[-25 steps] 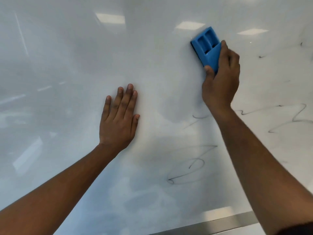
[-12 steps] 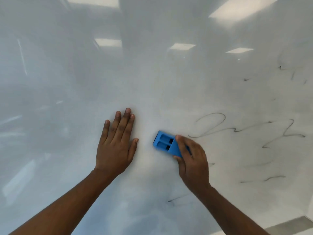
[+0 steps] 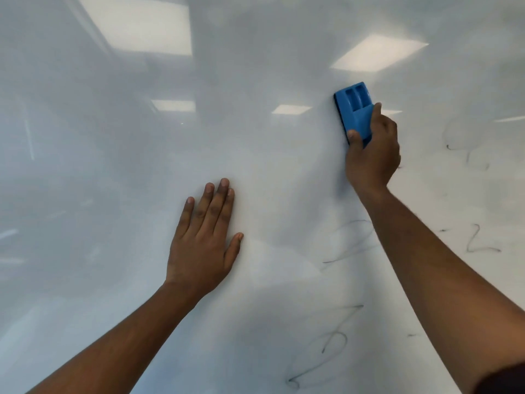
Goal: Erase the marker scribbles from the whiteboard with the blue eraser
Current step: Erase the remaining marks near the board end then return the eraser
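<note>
The glossy whiteboard (image 3: 113, 172) fills the view. My right hand (image 3: 372, 155) grips the lower half of the blue eraser (image 3: 353, 109) and holds it flat against the board, upper right of centre. My left hand (image 3: 204, 240) presses flat on the board with straight fingers, lower and to the left of the eraser. Faint black marker scribbles (image 3: 349, 245) run beside my right forearm. More scribbles (image 3: 321, 362) lie at the bottom and others (image 3: 480, 243) at the right edge.
Ceiling lights reflect in the board (image 3: 377, 54). The left half of the board shows smeared grey haze with no lines.
My right hand swept the eraser from beside my left hand up and to the right. The scribble in the middle is fainter. My left hand stayed pressed on the board.
</note>
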A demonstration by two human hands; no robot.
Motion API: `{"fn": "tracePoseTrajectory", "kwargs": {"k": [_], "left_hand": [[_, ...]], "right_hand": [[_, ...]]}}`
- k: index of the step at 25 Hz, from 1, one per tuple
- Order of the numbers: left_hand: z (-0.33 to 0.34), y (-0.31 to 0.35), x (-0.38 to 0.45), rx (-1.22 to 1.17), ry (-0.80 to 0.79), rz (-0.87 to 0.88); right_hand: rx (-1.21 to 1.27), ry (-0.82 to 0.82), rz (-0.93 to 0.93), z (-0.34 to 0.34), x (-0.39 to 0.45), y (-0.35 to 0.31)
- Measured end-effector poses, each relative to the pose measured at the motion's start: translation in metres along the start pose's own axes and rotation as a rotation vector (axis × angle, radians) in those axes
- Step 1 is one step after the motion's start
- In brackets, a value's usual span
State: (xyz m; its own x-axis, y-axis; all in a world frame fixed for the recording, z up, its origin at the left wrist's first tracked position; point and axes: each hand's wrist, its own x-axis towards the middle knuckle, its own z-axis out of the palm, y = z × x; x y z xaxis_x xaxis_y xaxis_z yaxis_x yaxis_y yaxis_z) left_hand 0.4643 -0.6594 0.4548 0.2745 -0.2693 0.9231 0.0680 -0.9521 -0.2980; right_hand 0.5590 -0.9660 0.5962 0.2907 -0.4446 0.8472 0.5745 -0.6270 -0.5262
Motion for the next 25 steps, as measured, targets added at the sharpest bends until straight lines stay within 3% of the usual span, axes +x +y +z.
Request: {"fn": "tracePoseTrajectory", "kwargs": {"k": [2, 5, 8, 11, 14, 19, 21, 25], "left_hand": [[0.002, 0.000, -0.001, 0.019, 0.009, -0.004], [0.007, 0.000, -0.007, 0.042, 0.030, -0.023], [0.009, 0.002, -0.012, 0.062, 0.045, -0.035], [0.008, 0.008, -0.011, 0.067, 0.049, -0.065], [0.008, 0.019, -0.005, 0.057, 0.050, -0.073], [0.018, 0.045, 0.011, 0.053, 0.054, -0.062], [0.022, 0.047, 0.010, 0.062, 0.080, -0.086], [0.024, 0.049, 0.006, 0.042, 0.093, -0.114]], "right_hand": [[0.001, 0.034, -0.043, 0.009, -0.018, -0.013], [0.050, -0.031, -0.415, 0.020, -0.109, -0.012], [0.059, -0.191, -0.797, 0.003, -0.175, 0.046], [-0.019, -0.321, -1.054, -0.026, -0.152, 0.108], [-0.056, -0.194, -0.815, -0.030, -0.070, 0.115], [0.015, -0.036, -0.340, -0.004, 0.057, 0.042], [0.015, -0.006, -0.340, 0.006, 0.042, 0.021], [0.132, -0.098, -0.736, 0.012, -0.082, 0.038]]}}
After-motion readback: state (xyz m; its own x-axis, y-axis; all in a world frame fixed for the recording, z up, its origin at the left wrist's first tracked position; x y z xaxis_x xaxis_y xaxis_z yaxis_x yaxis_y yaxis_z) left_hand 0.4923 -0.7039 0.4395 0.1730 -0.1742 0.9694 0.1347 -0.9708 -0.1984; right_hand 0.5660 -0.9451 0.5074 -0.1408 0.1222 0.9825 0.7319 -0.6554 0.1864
